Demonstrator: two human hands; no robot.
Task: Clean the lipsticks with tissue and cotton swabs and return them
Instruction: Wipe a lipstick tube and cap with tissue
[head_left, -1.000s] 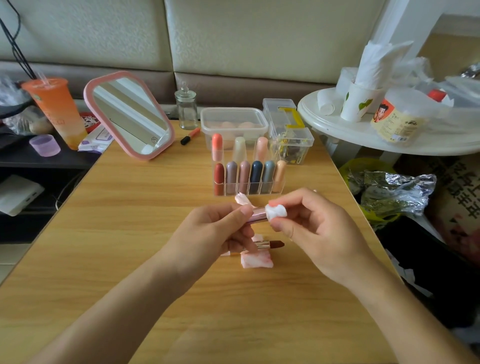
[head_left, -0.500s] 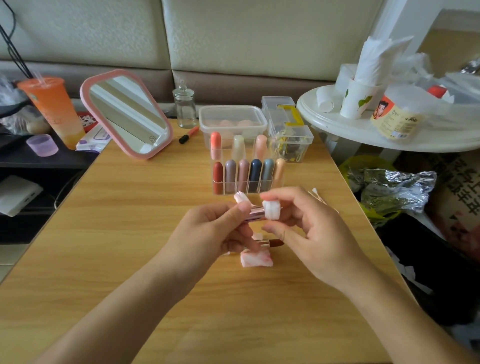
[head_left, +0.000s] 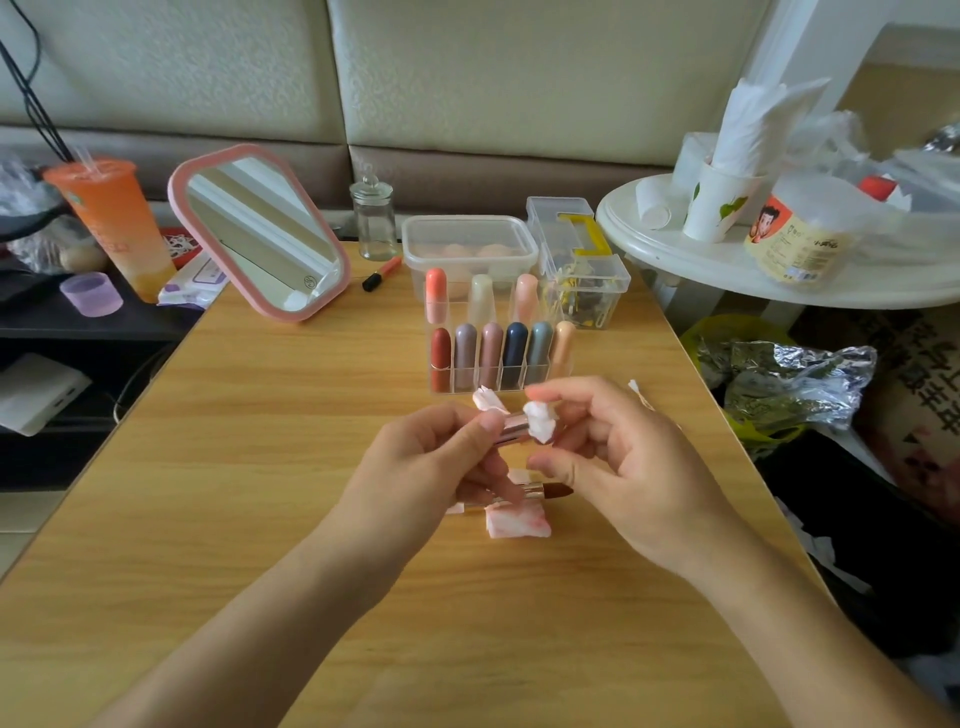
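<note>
Two hands were up over the wooden table (head_left: 249, 467), both busy. The left hand (head_left: 431, 467) gripped one rose-gold lipstick tube (head_left: 511, 434), thumb and fingers curled round it, the tube lying roughly level and pointing right. The right hand (head_left: 628, 467) pinched one small white tissue wad (head_left: 540, 422) between forefinger and thumb, pressed over the tube's right end. The tip under the wad was hidden, so its colour could not be told. One more pink-stained tissue scrap (head_left: 487, 400) stuck up just behind the left thumb; I could not tell what held it.

Below the hands, one second lipstick (head_left: 548, 491) lay on the table, open, brown tip pointing right. It was touching one folded, pink-smeared tissue (head_left: 517, 522).

One clear rack (head_left: 501, 376) stood just beyond the hands with nine capped lipsticks upright in it. Three were in the back row (head_left: 480, 299) and six in the front row (head_left: 491, 353).

One cotton swab (head_left: 638, 391) lay by the right hand, partly hidden.

Farther back there were:
- one pink-framed mirror (head_left: 260, 234), tilted
- one glass jar (head_left: 373, 218)
- one orange pen (head_left: 382, 273)
- one lidded clear box (head_left: 470, 244)
- one small clear box (head_left: 584, 280) of clips

One orange drink cup (head_left: 111, 223) and one purple cup (head_left: 91, 293) stood off the table to the left. One white round table (head_left: 727, 265) stood to the right, with one paper cup (head_left: 719, 208) on it.
</note>
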